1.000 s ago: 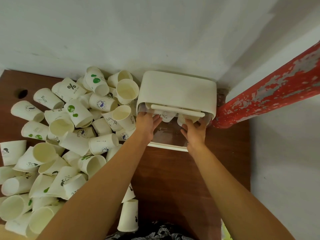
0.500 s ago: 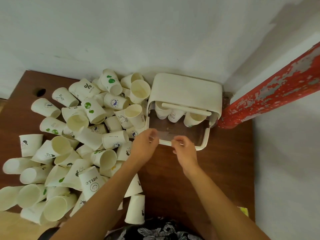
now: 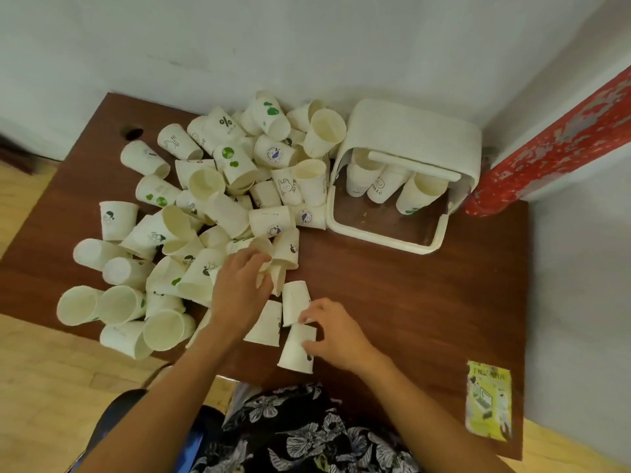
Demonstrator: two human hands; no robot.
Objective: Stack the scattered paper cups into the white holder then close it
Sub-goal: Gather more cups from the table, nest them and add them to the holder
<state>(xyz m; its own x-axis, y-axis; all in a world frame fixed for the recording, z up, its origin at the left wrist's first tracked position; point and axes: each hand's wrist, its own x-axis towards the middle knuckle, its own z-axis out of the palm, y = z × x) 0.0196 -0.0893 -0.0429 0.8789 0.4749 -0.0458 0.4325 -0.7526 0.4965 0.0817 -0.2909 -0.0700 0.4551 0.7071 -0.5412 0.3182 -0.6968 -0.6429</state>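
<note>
Both hands (image 3: 239, 288) (image 3: 336, 331) pinch white paper cups (image 3: 297, 349) on the brown wooden table (image 3: 392, 302); light, crushable (judging by thin walls), best held gently mid-wall.

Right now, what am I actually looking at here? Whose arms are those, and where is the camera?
There is no machine: a person wears the camera on their head, so you look down along their own bare arms. On the brown table lies a big heap of paper cups. At the back stands the white holder, its front open, with a few cups inside. The left hand reaches into the heap's near edge, fingers around a cup. The right hand touches an upside-down cup. A yellow packet lies on the right.
</note>
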